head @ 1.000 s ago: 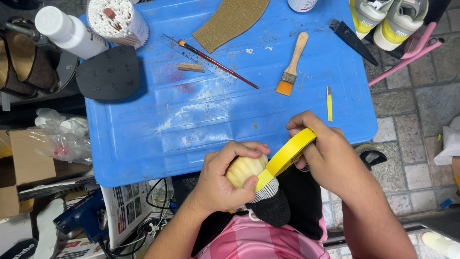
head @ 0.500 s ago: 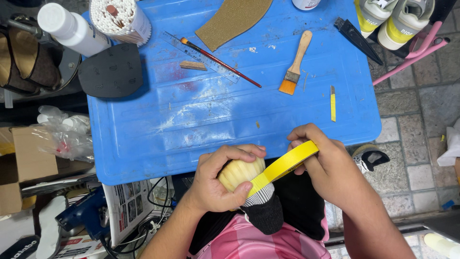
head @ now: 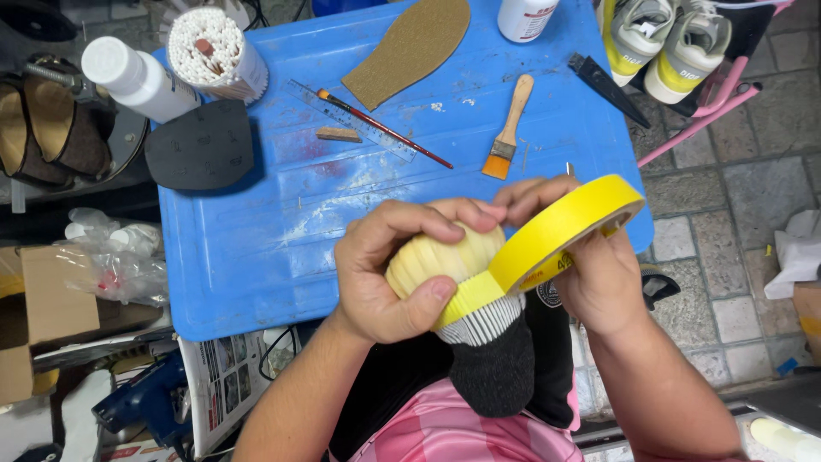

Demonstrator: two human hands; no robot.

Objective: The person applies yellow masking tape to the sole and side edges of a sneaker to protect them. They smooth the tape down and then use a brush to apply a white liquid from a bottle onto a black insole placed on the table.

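Note:
My left hand grips the toe end of a shoe that is wrapped in pale yellow tape, with its dark knitted body hanging below. My right hand holds a roll of yellow masking tape beside the shoe. A strip runs from the roll onto the shoe under my left thumb. Both hands are above the near edge of a blue table.
On the table lie a wooden-handled paintbrush, a thin red brush across a clear ruler, a tan insole, a black heel piece, a white bottle and a tub of white sticks. Sneakers sit on a pink stool at right.
Both hands with the shoe and tape roll have risen toward the camera and look much larger. The roll has swung to the right of the shoe.

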